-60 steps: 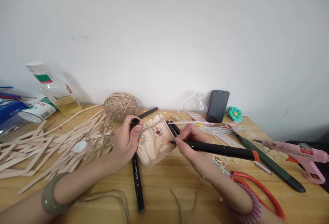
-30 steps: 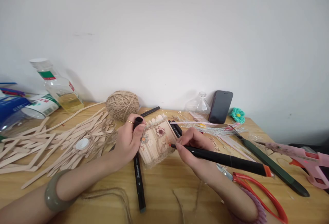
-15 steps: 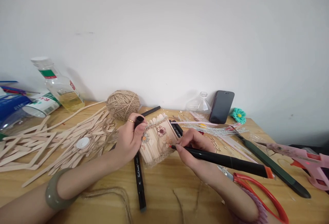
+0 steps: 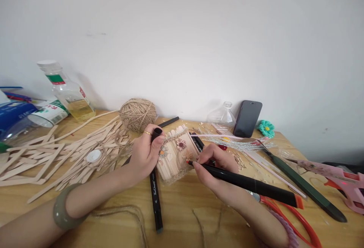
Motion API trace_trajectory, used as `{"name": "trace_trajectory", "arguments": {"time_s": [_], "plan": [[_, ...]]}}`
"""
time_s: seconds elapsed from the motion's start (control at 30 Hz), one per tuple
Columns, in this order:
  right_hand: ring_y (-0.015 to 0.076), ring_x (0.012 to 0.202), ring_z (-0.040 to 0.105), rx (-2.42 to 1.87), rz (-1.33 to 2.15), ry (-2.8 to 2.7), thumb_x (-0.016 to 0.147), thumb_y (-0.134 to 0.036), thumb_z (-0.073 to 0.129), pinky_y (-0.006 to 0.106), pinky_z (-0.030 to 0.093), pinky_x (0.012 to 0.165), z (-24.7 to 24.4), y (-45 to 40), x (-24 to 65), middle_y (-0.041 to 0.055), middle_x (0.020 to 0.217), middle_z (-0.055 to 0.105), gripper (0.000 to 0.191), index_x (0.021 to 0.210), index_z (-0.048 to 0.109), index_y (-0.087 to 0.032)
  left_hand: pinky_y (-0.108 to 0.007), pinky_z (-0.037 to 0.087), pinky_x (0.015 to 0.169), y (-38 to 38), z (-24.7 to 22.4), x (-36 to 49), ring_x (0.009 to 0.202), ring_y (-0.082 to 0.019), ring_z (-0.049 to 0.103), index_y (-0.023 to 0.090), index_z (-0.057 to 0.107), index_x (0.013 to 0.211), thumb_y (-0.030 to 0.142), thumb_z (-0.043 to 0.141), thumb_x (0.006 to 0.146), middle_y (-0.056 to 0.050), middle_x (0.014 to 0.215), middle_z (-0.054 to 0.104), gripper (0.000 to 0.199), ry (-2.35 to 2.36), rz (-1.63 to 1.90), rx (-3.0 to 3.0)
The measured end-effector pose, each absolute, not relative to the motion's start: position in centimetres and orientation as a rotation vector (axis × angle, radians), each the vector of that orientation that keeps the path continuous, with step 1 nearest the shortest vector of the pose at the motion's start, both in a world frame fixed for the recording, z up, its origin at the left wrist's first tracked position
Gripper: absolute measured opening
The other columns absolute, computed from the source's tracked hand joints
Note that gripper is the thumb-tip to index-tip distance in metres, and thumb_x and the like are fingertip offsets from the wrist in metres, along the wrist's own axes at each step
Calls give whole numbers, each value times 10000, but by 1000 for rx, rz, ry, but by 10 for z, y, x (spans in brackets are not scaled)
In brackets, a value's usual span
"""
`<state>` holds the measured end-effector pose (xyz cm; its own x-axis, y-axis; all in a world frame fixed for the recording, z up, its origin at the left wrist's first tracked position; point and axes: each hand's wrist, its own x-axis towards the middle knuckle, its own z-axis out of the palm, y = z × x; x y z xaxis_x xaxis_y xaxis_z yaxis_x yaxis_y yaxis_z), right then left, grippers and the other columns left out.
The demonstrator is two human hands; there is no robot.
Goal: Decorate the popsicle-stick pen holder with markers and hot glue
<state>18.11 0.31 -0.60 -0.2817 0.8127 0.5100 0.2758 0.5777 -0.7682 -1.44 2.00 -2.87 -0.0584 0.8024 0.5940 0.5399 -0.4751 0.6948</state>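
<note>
In my left hand [image 4: 146, 149] are a wooden craft-stick piece [image 4: 170, 160] and a black marker cap [image 4: 157, 132], its hollow end upward by my thumb. The piece is tilted, bound with twine along two edges, and bears several small drawn flowers in grey-blue, dark red and orange. My right hand [image 4: 213, 168] grips a black marker [image 4: 250, 183] with an orange end. Its reddish-orange tip touches or nearly touches the orange flower at the piece's lower right. Another black marker [image 4: 156, 202] lies on the table below my left hand.
Loose craft sticks [image 4: 54, 157] cover the left side, with a twine ball [image 4: 138, 114] behind. A glass bottle [image 4: 74, 98] stands back left. To the right are a phone [image 4: 248, 119], red-handled scissors [image 4: 305, 221], a green-handled tool [image 4: 307, 187] and a pink glue gun [image 4: 345, 187].
The whole view has shifted slightly, so things appear a little further right. Both hands keep their holds, and the marker tip stays at the orange flower.
</note>
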Motion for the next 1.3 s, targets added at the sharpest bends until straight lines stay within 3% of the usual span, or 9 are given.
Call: {"name": "trace_trajectory", "arguments": {"time_s": [0.3, 0.57, 0.87, 1.3], "plan": [[106, 472, 426, -897, 667, -1799, 792, -219, 607, 225, 334, 455, -11, 4, 184, -66, 534, 465, 170, 682, 478, -237, -243, 389, 484, 19, -26, -14, 462, -143, 504, 216, 475, 831, 415, 363, 937, 49, 558, 540, 252, 1476, 1547, 1973], [74, 426, 375, -890, 525, -1838, 748, -172, 618, 201, 283, 405, -2, 0, 175, -80, 524, 457, 177, 665, 473, -230, -240, 391, 494, 18, -26, -14, 478, -144, 516, 217, 474, 840, 421, 368, 938, 44, 570, 551, 250, 1456, 1537, 1967], [82, 479, 411, -927, 529, -1795, 788, -201, 613, 199, 329, 466, -3, 0, 177, -86, 554, 454, 164, 705, 476, -238, -233, 370, 485, 17, -24, -12, 462, -134, 503, 213, 469, 829, 407, 351, 943, 54, 554, 522, 254, 1454, 1539, 2017], [81, 465, 386, -967, 542, -1787, 789, -189, 619, 204, 301, 452, -7, 2, 178, -85, 537, 440, 184, 689, 471, -230, -234, 351, 463, 15, -22, -12, 444, -132, 498, 218, 475, 832, 435, 361, 933, 57, 554, 530, 266, 1479, 1501, 1985]]}}
